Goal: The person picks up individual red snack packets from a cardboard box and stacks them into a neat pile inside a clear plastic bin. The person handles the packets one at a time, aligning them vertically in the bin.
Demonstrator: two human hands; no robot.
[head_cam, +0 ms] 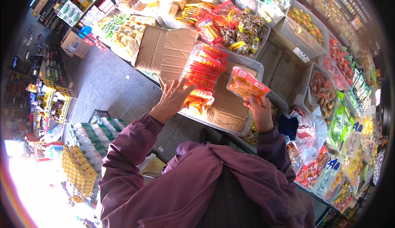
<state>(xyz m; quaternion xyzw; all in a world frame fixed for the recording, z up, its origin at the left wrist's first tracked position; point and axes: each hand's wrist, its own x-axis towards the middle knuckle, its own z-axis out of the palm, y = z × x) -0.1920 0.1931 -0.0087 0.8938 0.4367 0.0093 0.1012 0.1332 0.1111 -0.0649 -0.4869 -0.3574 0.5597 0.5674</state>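
Observation:
My right hand [260, 110] pinches the lower edge of a red-topped clear packet of orange-coloured food [247, 84], raised over the right side of a clear plastic bin [247, 128]. My left hand [174, 98] is spread at the bin's left side, beside a row of similar red packets [202, 73]. Its fingers are apart and hold nothing; whether a fingertip touches the packets is not plain. The row stands in overlapping order along the left half of the bin. Flattened brown cardboard [228, 107] lines the right half.
An opened cardboard box [166, 47] lies against the bin's far left. Behind it sits a tub of dark wrapped snacks [247, 33]. More tubs [304, 39] and a plastic bag [310, 135] are on the right. Yellow egg trays [78, 169] and bottle packs [92, 133] stand at lower left.

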